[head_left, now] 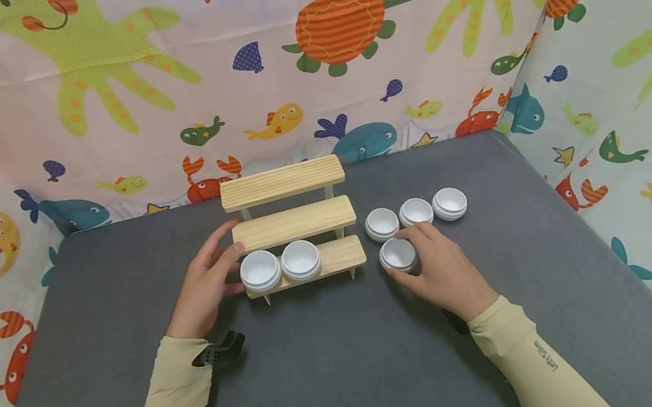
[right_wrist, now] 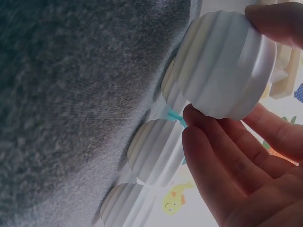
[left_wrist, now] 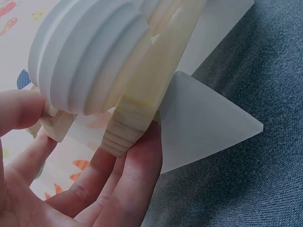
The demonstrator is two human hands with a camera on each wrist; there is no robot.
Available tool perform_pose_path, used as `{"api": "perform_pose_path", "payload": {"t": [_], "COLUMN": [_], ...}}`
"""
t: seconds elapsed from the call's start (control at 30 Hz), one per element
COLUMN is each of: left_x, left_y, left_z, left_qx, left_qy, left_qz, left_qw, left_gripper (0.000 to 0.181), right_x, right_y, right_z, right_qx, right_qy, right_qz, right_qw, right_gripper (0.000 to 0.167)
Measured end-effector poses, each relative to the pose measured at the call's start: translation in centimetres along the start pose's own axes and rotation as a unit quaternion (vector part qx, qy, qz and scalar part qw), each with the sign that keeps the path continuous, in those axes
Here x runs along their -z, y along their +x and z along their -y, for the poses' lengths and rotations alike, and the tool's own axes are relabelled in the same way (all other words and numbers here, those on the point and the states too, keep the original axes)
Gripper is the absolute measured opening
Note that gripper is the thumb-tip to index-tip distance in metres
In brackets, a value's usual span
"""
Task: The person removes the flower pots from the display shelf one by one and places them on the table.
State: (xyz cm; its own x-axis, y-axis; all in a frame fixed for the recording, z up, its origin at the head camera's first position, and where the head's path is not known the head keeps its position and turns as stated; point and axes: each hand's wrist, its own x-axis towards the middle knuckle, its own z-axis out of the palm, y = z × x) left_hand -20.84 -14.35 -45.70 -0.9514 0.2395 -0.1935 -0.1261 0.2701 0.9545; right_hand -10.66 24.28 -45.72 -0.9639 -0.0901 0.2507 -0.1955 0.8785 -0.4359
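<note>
A three-tier wooden stand (head_left: 293,224) has two white ribbed bowls (head_left: 261,271) (head_left: 301,260) side by side on its lowest tier, at the left and middle. My left hand (head_left: 201,284) holds the stand's left end; in the left wrist view its fingers touch the wooden edge (left_wrist: 130,124) below a ribbed bowl (left_wrist: 90,56). To the right of the stand, my right hand (head_left: 443,271) grips a white bowl (head_left: 398,255) between thumb and fingers. The right wrist view shows this bowl (right_wrist: 225,66) tilted in that view, with the thumb at its rim.
Three more white bowls (head_left: 382,224) (head_left: 415,212) (head_left: 450,203) stand in a row just behind the right hand. The grey table (head_left: 323,371) ends at a patterned cloth (head_left: 160,153) behind and at the sides.
</note>
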Motion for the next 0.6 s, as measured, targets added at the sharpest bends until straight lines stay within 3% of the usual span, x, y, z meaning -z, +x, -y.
{"api": "perform_pose_path", "payload": {"t": [0.6], "left_x": [0.0], "left_y": [0.04], "left_z": [-0.11], "left_qx": [0.0], "left_qy": [-0.003], "left_qz": [0.002], "left_qw": [1.0], "left_gripper": [0.06], "right_x": [-0.06], "right_y": [0.05], "right_z": [-0.62], "right_qx": [-0.014], "right_qy": [-0.002], "right_qz": [0.002], "right_qw": [0.9999], "right_gripper": [0.059]}}
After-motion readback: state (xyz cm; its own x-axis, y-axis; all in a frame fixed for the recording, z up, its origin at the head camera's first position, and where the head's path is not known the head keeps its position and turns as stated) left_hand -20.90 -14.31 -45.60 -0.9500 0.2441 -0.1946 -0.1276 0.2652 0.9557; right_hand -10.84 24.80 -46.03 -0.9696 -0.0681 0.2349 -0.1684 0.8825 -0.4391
